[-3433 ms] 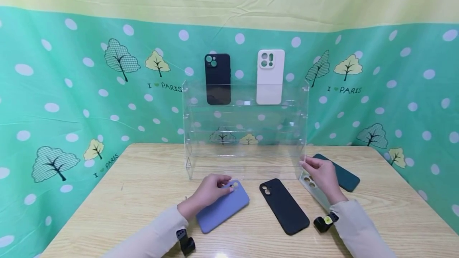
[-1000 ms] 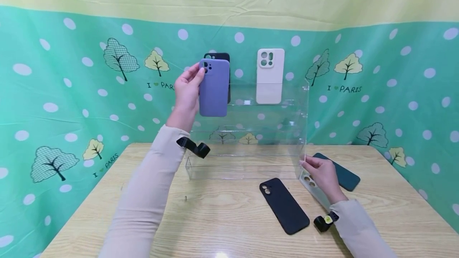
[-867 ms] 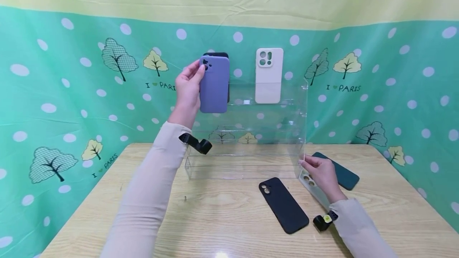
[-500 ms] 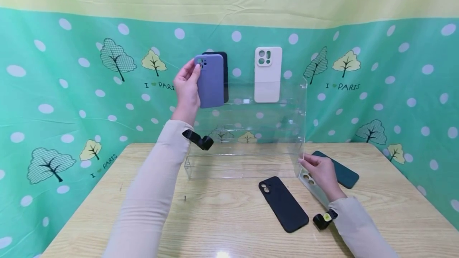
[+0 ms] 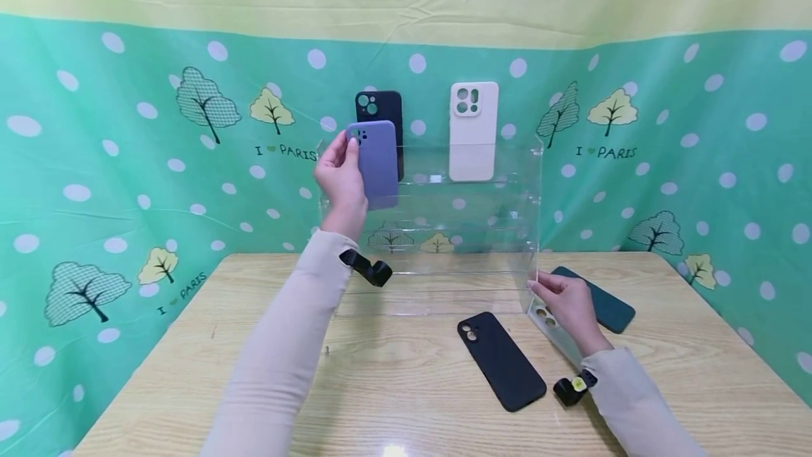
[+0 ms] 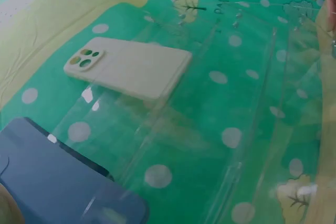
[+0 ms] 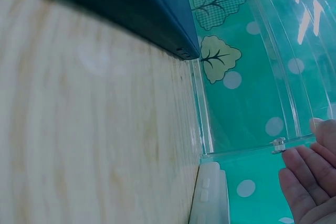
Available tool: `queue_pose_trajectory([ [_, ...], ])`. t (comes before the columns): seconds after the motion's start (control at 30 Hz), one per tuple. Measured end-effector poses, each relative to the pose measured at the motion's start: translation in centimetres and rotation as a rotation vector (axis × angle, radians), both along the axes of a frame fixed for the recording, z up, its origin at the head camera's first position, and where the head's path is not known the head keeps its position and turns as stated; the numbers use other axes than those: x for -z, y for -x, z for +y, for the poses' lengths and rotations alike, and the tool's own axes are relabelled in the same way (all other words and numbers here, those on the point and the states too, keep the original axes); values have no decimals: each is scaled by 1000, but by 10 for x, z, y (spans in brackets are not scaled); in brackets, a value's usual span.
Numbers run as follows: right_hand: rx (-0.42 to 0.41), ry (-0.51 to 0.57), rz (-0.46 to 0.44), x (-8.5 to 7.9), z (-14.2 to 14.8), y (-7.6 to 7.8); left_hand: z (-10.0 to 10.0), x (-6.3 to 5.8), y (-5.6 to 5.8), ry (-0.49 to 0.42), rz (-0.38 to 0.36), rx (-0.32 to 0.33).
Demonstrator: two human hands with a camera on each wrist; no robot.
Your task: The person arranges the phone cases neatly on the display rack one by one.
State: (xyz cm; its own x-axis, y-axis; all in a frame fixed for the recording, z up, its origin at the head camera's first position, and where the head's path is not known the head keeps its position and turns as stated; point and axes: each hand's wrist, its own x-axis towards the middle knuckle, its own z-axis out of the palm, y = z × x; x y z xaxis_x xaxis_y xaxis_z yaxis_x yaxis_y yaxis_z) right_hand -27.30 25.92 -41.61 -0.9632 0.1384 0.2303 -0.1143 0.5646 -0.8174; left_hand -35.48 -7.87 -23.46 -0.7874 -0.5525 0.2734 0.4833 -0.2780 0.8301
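Observation:
My left hand [image 5: 342, 178] pinches a purple phone case [image 5: 380, 164] by its upper left edge. The case is upright before the clear acrylic display stand [image 5: 534, 231], just below a black phone case [image 5: 388, 106] on the top tier, partly covering it. Whether its bottom touches a tier, I cannot tell. In the left wrist view the purple case [image 6: 63, 174] fills the lower left corner. A white phone case [image 5: 474, 125] stands on the top tier to the right. Thumb and fingers of my right hand [image 5: 574, 312] grip the stand's lower right side edge.
A black phone case [image 5: 501, 362] lies on the wooden table [image 5: 406, 386] before the stand. A pale phone case [image 5: 561, 344] lies partly under my right hand, and a dark green case [image 5: 615, 309] is beyond it. A patterned curtain [image 5: 114, 182] hangs behind.
My left hand lifted the purple case from the table up to the stand, then lowered it slightly, uncovering the upper part of the black case behind. The right hand kept its grip.

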Motion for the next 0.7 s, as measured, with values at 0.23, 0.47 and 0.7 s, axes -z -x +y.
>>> queue_pose_trajectory([
  [0.23,6,5,-17,0,-1,0,0,10,0,10,-36,-33],
  [0.47,1,7,1,0,0,0,-4,18,4,9,-49,-14],
  [0.7,1,2,0,1,0,0,-9,25,6,71,-66,-25],
])
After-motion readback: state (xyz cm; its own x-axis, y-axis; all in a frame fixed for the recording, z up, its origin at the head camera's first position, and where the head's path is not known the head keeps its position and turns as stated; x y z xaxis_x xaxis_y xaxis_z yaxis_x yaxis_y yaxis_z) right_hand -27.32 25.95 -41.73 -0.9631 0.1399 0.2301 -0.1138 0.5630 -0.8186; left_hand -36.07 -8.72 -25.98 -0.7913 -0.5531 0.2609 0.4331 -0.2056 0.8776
